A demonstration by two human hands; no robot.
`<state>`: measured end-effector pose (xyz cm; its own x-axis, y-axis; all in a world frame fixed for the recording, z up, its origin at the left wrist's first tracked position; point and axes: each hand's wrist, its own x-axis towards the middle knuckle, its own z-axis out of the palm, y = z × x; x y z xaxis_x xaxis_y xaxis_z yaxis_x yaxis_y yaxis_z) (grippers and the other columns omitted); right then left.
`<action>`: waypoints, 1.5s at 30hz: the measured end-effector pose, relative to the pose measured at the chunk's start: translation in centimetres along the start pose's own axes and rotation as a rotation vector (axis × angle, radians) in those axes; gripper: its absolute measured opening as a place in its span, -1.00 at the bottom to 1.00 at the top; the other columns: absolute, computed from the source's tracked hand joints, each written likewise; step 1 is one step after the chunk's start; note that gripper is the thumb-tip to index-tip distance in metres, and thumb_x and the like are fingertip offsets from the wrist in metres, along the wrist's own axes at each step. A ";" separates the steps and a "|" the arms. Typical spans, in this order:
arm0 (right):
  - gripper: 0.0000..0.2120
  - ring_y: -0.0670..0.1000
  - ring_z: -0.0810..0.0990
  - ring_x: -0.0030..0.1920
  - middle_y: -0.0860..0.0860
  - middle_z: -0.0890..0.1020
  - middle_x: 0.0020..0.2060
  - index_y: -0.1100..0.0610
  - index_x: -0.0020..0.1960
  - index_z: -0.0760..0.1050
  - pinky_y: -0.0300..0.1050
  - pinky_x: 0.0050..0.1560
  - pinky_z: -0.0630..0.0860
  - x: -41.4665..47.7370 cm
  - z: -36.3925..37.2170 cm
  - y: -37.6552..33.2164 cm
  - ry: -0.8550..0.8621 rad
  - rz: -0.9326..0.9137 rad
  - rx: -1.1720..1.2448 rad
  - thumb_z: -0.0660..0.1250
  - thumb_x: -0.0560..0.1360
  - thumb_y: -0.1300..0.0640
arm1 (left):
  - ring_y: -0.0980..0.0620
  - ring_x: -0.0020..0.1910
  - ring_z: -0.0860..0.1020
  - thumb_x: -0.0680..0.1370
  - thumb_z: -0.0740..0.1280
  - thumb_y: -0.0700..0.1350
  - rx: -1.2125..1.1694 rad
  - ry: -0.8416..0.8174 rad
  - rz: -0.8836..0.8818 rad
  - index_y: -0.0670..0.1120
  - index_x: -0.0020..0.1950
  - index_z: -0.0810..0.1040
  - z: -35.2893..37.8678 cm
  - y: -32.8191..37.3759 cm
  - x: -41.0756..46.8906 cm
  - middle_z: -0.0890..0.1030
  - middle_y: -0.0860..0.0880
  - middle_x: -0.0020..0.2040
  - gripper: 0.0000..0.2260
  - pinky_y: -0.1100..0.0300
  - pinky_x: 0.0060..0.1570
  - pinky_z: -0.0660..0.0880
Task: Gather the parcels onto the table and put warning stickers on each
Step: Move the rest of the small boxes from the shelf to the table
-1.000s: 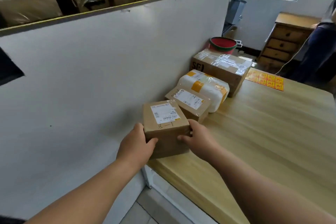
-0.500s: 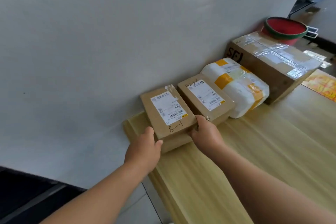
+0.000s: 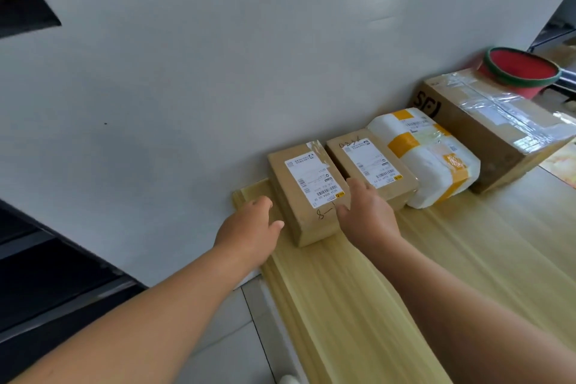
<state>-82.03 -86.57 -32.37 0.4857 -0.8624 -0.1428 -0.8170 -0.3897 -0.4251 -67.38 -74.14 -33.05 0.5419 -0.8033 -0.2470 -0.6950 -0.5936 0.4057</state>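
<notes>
A small brown parcel (image 3: 307, 193) with a white label and a handwritten mark lies flat at the near left corner of the wooden table (image 3: 467, 259), its far end against the white partition. My left hand (image 3: 252, 224) presses its left side and my right hand (image 3: 364, 212) grips its right edge, fingers lying in the gap to a second brown parcel (image 3: 371, 162). Beyond that sit a white parcel with yellow tape (image 3: 430, 162) and a large taped cardboard box (image 3: 492, 121), all in a row along the partition. A yellow sticker sheet (image 3: 561, 162) shows at the right edge.
The white partition (image 3: 218, 72) runs along the table's left side. A red bucket with a green rim (image 3: 517, 70) stands behind the large box. Tiled floor (image 3: 249, 337) lies below the table's near corner.
The small parcel has gone from being held above the table's corner to lying flat against the partition, beside the second brown parcel. My hands moved forward with it.
</notes>
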 end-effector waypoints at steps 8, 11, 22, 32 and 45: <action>-0.51 0.09 0.36 0.35 0.06 0.37 0.38 0.11 0.46 0.23 -0.04 0.26 0.36 -5.7 -0.4 -9.1 -0.028 -0.259 -0.100 0.23 0.58 0.02 | -0.10 0.18 0.47 0.58 0.22 0.09 0.052 0.198 -0.002 -0.04 0.38 0.31 -6.8 -5.9 -7.1 0.42 -0.07 0.29 -0.58 0.03 0.13 0.44; -0.45 0.13 0.31 0.38 0.08 0.36 0.40 0.11 0.47 0.24 0.01 0.36 0.27 -8.5 0.0 -13.5 0.002 -0.374 -0.130 0.25 0.55 -0.04 | -0.09 0.26 0.42 0.58 0.21 0.12 0.064 0.281 -0.009 -0.04 0.45 0.24 -9.8 -9.2 -10.9 0.36 -0.06 0.37 -0.51 0.01 0.20 0.41; -0.37 0.10 0.17 0.49 0.06 0.20 0.51 0.08 0.53 0.13 0.04 0.48 0.13 -21.2 3.0 -31.1 0.061 -0.760 -0.183 0.16 0.57 -0.19 | -0.05 0.37 0.32 0.54 0.30 0.12 0.120 0.600 -0.130 -0.04 0.45 0.27 -19.5 -23.0 -27.3 0.36 -0.02 0.40 -0.46 0.02 0.31 0.31; -0.35 0.06 0.24 0.46 0.01 0.29 0.47 0.05 0.52 0.18 0.03 0.45 0.23 -33.0 7.1 -46.5 0.095 -1.046 -0.110 0.23 0.53 -0.21 | -0.03 0.37 0.33 0.52 0.30 0.15 0.224 0.806 -0.371 -0.03 0.49 0.21 -26.2 -34.7 -41.4 0.35 -0.02 0.41 -0.39 0.03 0.31 0.32; -0.37 0.07 0.24 0.45 0.02 0.27 0.47 0.08 0.51 0.17 -0.01 0.43 0.20 -37.3 11.5 -63.0 0.005 -1.294 -0.060 0.22 0.55 -0.17 | -0.06 0.38 0.32 0.52 0.29 0.17 0.238 0.941 -0.630 -0.05 0.49 0.21 -33.2 -47.0 -47.9 0.33 -0.05 0.42 -0.38 0.03 0.32 0.33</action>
<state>-45.11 -26.12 -10.54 0.9277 0.1481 0.3428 0.2295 -0.9503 -0.2106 -45.06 -6.15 -11.07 0.8919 -0.0681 0.4470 -0.1942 -0.9504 0.2428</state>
